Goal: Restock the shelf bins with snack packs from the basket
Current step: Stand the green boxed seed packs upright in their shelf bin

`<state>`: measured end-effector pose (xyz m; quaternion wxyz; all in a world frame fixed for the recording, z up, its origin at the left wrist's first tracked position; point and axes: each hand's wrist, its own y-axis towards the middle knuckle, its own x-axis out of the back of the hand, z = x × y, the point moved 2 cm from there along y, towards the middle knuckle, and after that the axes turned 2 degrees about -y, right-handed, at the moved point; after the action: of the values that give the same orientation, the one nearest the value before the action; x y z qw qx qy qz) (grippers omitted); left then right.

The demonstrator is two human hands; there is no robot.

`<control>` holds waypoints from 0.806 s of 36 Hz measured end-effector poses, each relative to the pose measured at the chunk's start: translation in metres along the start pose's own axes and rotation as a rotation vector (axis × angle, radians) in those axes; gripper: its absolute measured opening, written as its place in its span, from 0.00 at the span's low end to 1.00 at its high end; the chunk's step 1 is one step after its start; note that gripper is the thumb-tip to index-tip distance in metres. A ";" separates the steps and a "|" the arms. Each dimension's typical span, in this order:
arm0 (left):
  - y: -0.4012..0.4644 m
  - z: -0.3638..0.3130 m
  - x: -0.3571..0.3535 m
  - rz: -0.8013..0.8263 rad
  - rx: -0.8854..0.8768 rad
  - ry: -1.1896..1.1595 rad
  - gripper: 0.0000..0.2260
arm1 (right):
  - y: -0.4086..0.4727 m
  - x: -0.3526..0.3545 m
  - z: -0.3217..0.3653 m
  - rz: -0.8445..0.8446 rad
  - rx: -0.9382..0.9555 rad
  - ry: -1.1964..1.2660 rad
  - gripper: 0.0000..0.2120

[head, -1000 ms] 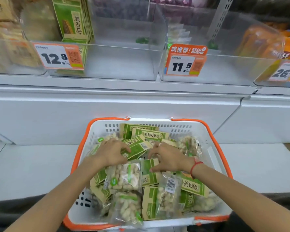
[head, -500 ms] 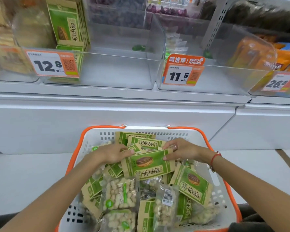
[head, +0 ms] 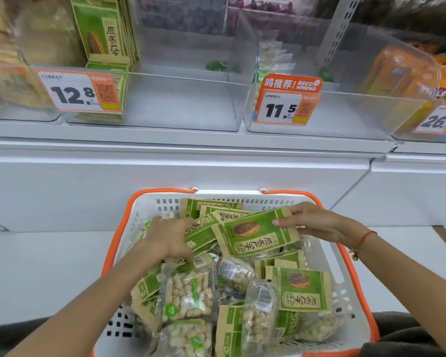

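A white basket with an orange rim [head: 119, 235] sits in front of me, full of green sunflower-seed packs and clear peanut packs [head: 188, 295]. My right hand [head: 317, 222] pinches the right end of one green seed pack [head: 255, 233], lifted slightly above the pile. My left hand [head: 170, 235] grips another green pack [head: 204, 231] lying beside it on the heap. Above, the clear shelf bin [head: 186, 104] marked 12.8 holds several upright green packs [head: 103, 32] at its left. The bin [head: 332, 117] marked 11.5 holds a few clear packs at its back.
A white shelf ledge [head: 191, 148] runs under the bins. Orange snack bags [head: 407, 76] fill the bin at the right, marked 26.8. Tan packs [head: 8, 60] fill the bin at the far left. Pale floor lies either side of the basket.
Both hands dug into the pile, then drew a green seed pack up and to the right. My right hand shifted further right along it. My view dipped closer to the basket.
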<state>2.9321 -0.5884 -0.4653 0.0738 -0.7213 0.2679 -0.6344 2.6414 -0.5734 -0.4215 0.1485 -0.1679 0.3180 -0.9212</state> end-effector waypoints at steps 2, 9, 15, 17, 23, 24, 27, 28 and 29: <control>-0.004 0.002 0.014 -0.088 0.023 -0.179 0.29 | -0.005 0.005 0.005 0.014 0.073 0.146 0.16; -0.010 0.015 0.050 -0.028 0.044 -1.267 0.12 | -0.021 0.017 0.032 -0.112 0.258 0.256 0.11; -0.015 0.006 0.044 0.445 0.072 -1.489 0.13 | -0.026 -0.003 0.050 -0.093 0.310 -0.088 0.12; -0.015 0.002 0.036 0.546 0.079 -1.469 0.19 | -0.020 -0.016 0.047 -0.117 0.311 -0.162 0.12; -0.018 -0.006 0.015 0.590 0.020 -1.228 0.39 | 0.004 -0.043 0.023 -0.104 0.210 -0.170 0.03; -0.018 -0.010 0.014 0.547 0.015 -1.190 0.39 | 0.008 -0.044 0.021 -0.110 0.200 -0.159 0.05; -0.023 -0.025 0.014 0.437 -0.039 -0.947 0.34 | 0.014 -0.047 0.020 -0.150 0.172 -0.152 0.11; -0.021 -0.026 0.010 0.418 -0.041 -0.869 0.37 | 0.016 -0.047 0.020 -0.174 0.171 -0.142 0.12; -0.020 -0.027 0.008 0.393 -0.047 -0.810 0.40 | 0.018 -0.048 0.022 -0.198 0.168 -0.129 0.12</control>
<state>2.9124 -0.5685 -0.4445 0.2755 -0.8483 0.3636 -0.2688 2.6963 -0.5805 -0.4275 0.0907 -0.2442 0.2115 -0.9420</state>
